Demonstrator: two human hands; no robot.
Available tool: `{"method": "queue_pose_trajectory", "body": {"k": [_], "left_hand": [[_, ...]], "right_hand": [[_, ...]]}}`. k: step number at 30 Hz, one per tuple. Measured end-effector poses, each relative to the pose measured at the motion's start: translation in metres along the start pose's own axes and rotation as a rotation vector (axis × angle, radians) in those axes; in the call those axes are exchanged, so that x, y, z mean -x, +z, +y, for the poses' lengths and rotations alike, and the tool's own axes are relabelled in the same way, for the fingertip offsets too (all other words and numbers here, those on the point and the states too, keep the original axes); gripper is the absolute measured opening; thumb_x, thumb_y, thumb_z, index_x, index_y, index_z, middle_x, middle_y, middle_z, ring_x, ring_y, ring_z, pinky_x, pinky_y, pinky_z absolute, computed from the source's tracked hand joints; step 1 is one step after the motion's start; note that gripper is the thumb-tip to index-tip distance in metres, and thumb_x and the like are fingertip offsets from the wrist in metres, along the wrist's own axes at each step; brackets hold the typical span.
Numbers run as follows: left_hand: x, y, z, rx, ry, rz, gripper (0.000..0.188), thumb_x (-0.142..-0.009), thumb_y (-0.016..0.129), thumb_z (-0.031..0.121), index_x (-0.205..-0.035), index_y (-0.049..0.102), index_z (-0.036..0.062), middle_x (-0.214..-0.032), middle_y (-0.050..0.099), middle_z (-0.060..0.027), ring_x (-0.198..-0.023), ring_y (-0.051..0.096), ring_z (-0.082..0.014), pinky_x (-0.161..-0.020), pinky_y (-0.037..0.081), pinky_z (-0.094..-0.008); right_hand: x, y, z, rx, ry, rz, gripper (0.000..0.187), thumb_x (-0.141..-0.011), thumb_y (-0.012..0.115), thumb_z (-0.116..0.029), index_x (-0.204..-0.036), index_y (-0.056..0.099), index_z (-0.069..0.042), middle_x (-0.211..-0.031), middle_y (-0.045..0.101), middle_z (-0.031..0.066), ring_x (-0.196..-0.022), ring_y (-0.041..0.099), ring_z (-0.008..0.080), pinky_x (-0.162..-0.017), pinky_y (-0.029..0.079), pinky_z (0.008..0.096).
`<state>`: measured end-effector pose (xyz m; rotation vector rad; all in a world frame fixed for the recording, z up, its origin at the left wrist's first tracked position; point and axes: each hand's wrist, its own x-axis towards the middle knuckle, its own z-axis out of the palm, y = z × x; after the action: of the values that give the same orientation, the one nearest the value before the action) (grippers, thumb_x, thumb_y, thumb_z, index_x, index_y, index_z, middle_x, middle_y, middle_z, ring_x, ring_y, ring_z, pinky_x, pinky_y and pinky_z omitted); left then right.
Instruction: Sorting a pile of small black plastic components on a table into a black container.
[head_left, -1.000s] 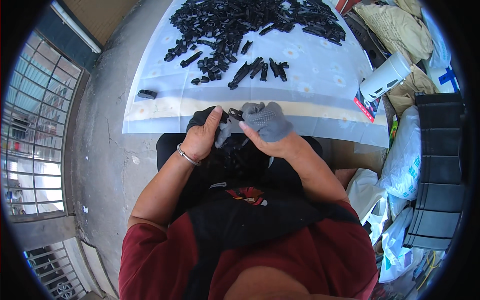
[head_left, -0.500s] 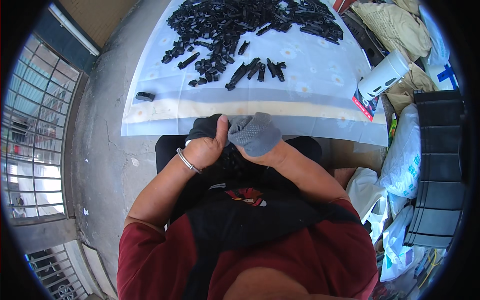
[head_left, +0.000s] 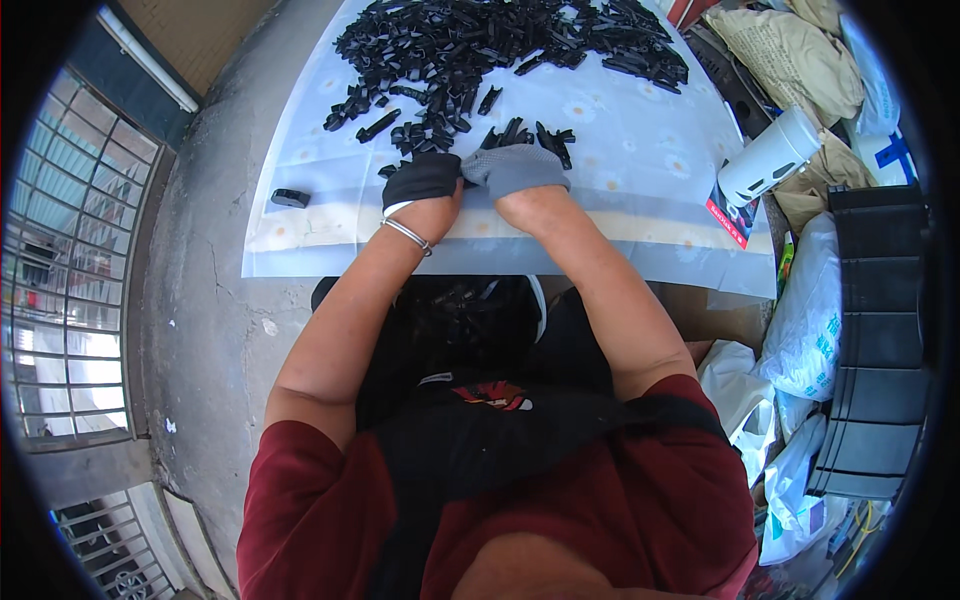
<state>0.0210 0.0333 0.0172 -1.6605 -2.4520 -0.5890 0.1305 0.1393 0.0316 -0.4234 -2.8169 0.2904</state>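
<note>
My left hand, in a black glove, and my right hand, in a grey knit glove, are side by side over the near part of the table. They nearly touch. Just beyond them lie several small black plastic parts, partly covered by the gloves. The fingers of both hands point away and are hidden, so I cannot see what they hold. Between my knees, below the table edge, is a container with a pale rim, with dark plastic pieces inside.
A large pile of black plastic parts covers the far table. One black piece sits apart at the left. At the right edge stand a white cup and a red-black card. Bags and a black crate are beyond.
Both hands have moved forward, from above my lap to the tabletop beside the small group of parts. The container between my knees now shows.
</note>
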Motion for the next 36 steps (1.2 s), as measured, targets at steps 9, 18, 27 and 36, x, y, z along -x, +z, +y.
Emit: {"method": "queue_pose_trajectory", "body": {"k": [9,18,27,36], "left_hand": [[0.003,0.003,0.001,0.021,0.035,0.13,0.021,-0.076,0.053,0.017,-0.093,0.062,0.0095,-0.084,0.061,-0.0133,-0.075,0.06,-0.0289,-0.067,0.048,-0.0384],[-0.005,0.003,0.008,-0.113,0.201,-0.109,0.015,-0.074,0.055,0.012,-0.087,0.06,0.0063,-0.082,0.059,-0.0151,-0.076,0.059,-0.0301,-0.067,0.047,-0.0391],[0.012,0.006,-0.02,-0.011,0.121,0.145,0.02,-0.069,0.056,0.01,-0.089,0.06,0.0052,-0.083,0.059,-0.016,-0.076,0.059,-0.0309,-0.068,0.048,-0.0376],[0.059,-0.026,-0.002,1.115,-0.567,-0.088,0.022,-0.076,0.062,0.02,-0.084,0.059,0.0008,-0.064,0.059,-0.006,-0.051,0.053,-0.0138,-0.05,0.043,-0.0264]], "right_hand": [[0.041,0.003,0.019,0.247,-0.065,0.277,0.021,-0.071,0.06,-0.016,-0.091,0.064,-0.011,-0.085,0.062,0.0089,-0.082,0.058,0.0272,-0.073,0.045,0.039],[0.047,-0.012,0.052,0.119,0.143,0.42,0.02,-0.08,0.051,-0.019,-0.092,0.062,-0.007,-0.092,0.061,0.0135,-0.084,0.056,0.0325,-0.077,0.044,0.0411],[0.011,0.008,0.046,0.089,0.269,0.319,0.026,-0.082,0.052,-0.025,-0.097,0.061,-0.006,-0.097,0.06,0.0176,-0.092,0.055,0.0344,-0.082,0.042,0.041],[0.06,-0.019,-0.006,-0.244,0.065,0.289,0.019,-0.081,0.054,-0.021,-0.09,0.059,-0.004,-0.087,0.06,0.0127,-0.075,0.058,0.0309,-0.066,0.045,0.041]]}}
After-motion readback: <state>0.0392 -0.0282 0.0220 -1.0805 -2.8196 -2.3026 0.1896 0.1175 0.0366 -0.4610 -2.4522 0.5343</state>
